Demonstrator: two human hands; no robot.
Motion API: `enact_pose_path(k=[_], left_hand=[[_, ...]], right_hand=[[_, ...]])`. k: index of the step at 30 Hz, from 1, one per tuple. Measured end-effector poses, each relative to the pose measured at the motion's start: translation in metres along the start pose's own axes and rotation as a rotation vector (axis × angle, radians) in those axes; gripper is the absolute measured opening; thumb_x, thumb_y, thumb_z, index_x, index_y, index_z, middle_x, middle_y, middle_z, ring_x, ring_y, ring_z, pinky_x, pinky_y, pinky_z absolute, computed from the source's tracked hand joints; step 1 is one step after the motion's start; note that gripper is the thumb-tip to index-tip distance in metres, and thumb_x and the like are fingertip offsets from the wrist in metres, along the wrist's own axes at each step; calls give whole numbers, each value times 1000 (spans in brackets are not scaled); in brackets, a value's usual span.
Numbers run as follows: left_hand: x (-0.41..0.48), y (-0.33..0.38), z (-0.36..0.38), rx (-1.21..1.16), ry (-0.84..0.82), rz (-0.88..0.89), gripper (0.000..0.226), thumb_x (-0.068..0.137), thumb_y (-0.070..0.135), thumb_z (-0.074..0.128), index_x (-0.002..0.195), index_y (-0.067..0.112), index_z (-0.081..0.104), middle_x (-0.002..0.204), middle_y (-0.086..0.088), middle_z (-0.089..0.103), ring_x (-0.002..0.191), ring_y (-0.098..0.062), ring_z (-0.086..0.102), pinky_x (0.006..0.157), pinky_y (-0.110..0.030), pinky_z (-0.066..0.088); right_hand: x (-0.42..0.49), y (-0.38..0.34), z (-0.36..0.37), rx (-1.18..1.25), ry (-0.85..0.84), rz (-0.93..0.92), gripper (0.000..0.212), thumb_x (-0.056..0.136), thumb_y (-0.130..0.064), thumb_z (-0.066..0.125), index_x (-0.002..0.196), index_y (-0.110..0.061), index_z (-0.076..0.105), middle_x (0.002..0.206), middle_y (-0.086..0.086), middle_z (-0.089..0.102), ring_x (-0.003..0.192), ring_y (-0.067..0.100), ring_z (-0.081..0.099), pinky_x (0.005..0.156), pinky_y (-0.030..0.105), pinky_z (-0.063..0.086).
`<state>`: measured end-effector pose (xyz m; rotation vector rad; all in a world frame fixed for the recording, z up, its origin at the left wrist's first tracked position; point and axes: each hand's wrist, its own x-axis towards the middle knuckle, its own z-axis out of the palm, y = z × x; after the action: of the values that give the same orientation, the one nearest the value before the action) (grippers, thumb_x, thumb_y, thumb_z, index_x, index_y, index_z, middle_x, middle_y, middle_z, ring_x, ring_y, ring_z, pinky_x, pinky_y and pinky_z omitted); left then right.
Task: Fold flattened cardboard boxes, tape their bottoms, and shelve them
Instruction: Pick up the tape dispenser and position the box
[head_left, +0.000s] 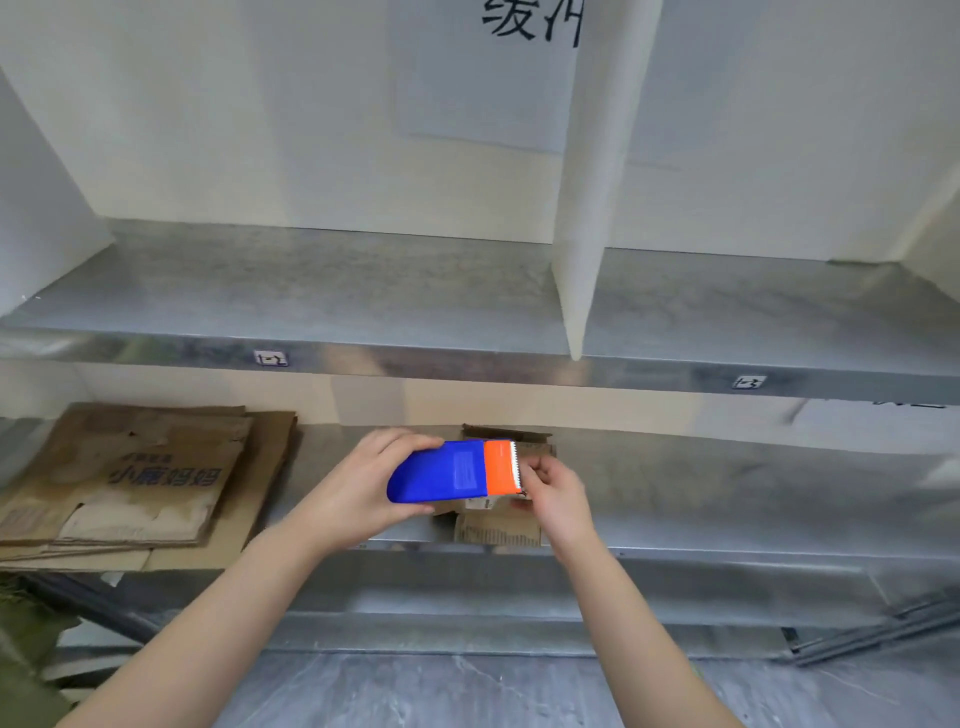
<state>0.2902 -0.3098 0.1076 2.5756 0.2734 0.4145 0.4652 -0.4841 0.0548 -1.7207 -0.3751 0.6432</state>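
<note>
Left hand (358, 483) grips the blue tape dispenser (447, 473); right hand (558, 493) pinches its toothed orange end; cardboard box (498, 527) just behind it

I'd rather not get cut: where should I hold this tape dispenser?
Grip the tape dispenser round its blue body, from the rounded left end, as the left hand does; the serrated teeth sit on the orange end, at the right.

Left hand (363, 488) grips tape dispenser (452, 472); right hand (556, 493) pinches its toothed end.
</note>
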Motion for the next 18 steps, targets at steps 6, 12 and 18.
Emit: enact_pose_path(k=[6,12,18], left_hand=[[31,27,4,4,-25,-86,73,67,38,85,132,30,53,124,22,53,116,-5,47,94,-4,27],[47,15,-23,61,-46,-185,73,66,30,87,131,26,55,121,14,55,110,-1,46,88,2,27],[70,2,-25,28,-200,-245,66,70,28,85,128,33,53,112,26,56,104,2,54,82,-1,36]], right_hand=[[18,-8,-34,-137,74,-65,15,92,-15,58,80,-22,64,79,3,69,64,17,64,71,40,58],[49,1,-76,-128,189,60,19,89,-27,64,70,-22,64,79,-2,74,85,27,69,83,52,55],[69,10,-94,-251,200,104,22,88,-30,59,69,-19,63,75,0,72,78,26,67,80,49,56]])
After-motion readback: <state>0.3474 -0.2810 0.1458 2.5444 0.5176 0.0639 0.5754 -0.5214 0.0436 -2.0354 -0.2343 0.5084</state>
